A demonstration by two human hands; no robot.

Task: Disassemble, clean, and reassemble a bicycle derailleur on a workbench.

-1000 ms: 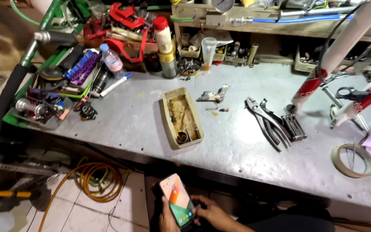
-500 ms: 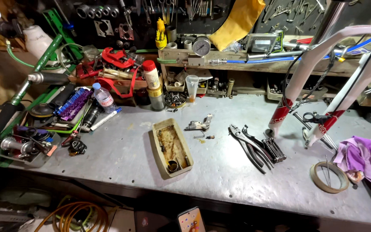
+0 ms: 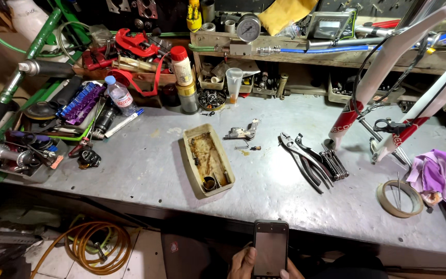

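Phone (image 3: 270, 248), dark, upright, screen lit pale, held below the workbench's (image 3: 145, 170) front edge, at the bottom middle of the view. Left hand (image 3: 242, 264) wrapped on the phone's left side, thumb lying up along that edge; remaining fingers hidden behind the phone, so spread cannot be told. Right hand (image 3: 288, 272) barely in view at the phone's lower right corner, touching it; finger state cannot be told.

On the grey metal workbench, centre: oblong cream tray (image 3: 188, 165), oil-stained inside, set at a slight angle, small round metal parts at its near end. Just beyond its far right corner: small metal brake-lever part (image 3: 243, 133), a spring (image 3: 240, 146) and a tiny bolt beside it. To the right, well apart from the tray: black-handled pliers (image 3: 301, 159) lying together, folding hex-key set (image 3: 333, 164) touching them on the right. Near the front right corner: roll of tape (image 3: 399, 198) lying flat, a thin pointed tool across it. Purple cloth (image 3: 442, 175) bunched at the right edge. White and red bicycle fork (image 3: 383, 77) leaning over the right rear of the bench.

Rear edge: red-capped spray can (image 3: 181, 70) upright, clear plastic cup (image 3: 233, 82) beside it, pressure gauge (image 3: 248, 27) on the shelf above. Left rear: water bottle (image 3: 120, 95) lying tilted, blue anodised part (image 3: 81, 101), white marker (image 3: 123, 123), cluttered green tray at the left edge.

On the floor below the left front edge: coiled orange hose (image 3: 96, 243).
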